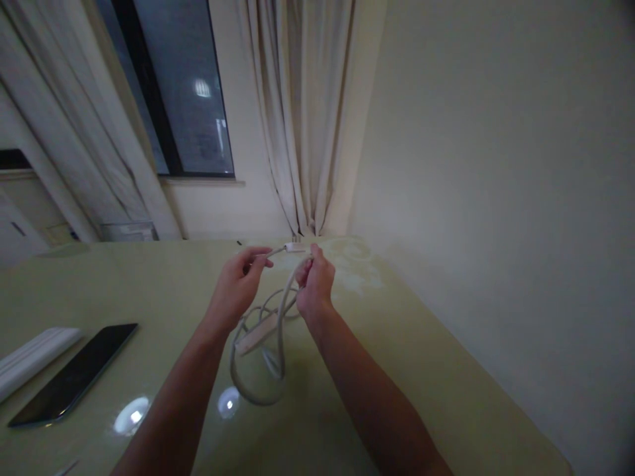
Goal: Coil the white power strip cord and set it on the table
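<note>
Between my hands is a white plug (296, 247) with metal prongs pointing up and away. Its thin cord runs left into my left hand (241, 281), which pinches it between thumb and fingers. My right hand (316, 281) is closed around a thicker, pale cable (281, 330) that hangs in a large loop below. Behind this loop, a long white block (258, 333), perhaps a power strip or adapter, sits among more coils of cable. How the cords join is hidden by my fingers.
A pale green glossy table (317, 423) stretches below my arms. At left are a dark flat tablet or phone-like slab (74, 373) and a long white object (37, 354). A bare wall (496, 198) borders the right edge; curtains (302, 119) hang behind.
</note>
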Available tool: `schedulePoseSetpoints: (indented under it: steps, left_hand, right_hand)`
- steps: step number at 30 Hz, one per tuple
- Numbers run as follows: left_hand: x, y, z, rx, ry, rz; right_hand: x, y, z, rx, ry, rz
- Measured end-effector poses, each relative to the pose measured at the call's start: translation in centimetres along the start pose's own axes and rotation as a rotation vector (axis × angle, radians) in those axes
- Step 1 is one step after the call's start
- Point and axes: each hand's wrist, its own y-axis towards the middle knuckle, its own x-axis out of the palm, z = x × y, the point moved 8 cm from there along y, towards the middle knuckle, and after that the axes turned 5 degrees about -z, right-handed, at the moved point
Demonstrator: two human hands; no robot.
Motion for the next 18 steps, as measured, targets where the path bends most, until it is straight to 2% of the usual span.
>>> schedulePoseSetpoints:
  steps: [4,6,8,11,13,15,18]
  left_hand:
    - [-1.5,0.0,-0.6,-0.052,-0.2,0.084]
    - [-1.8,0.0,-0.7,-0.049,-0.282,0.105]
    - [-1.9,0.1,-0.5,-0.029,-0.314,0.103]
    - [-1.4,0.1,-0.2,-0.011,-0.307,0.049]
    - [-1.0,0.1,0.0,-0.002,-0.302,0.012]
    - [-0.7,0.1,-0.1,-0.004,-0.35,-0.005]
    - [-0.6,0.3,-0.5,-0.038,-0.548,0.032]
  right_hand:
    - [2.3,-1.9,3.5,0.068,-0.099,-0.22]
    - [3.0,-2.8,4.8,0.061,-0.098,-0.269]
    - [2.8,-3.2,5.6,0.084,-0.021,-0.202]
    - [1.4,-2.8,6.7,0.234,0.129,-0.025]
    - [0.6,-2.2,7.1,0.327,0.191,0.035]
    - [0.1,-1.6,7.2,0.343,0.201,0.043]
    - [0.0,-1.2,7.4,0.2,0.036,-0.052]
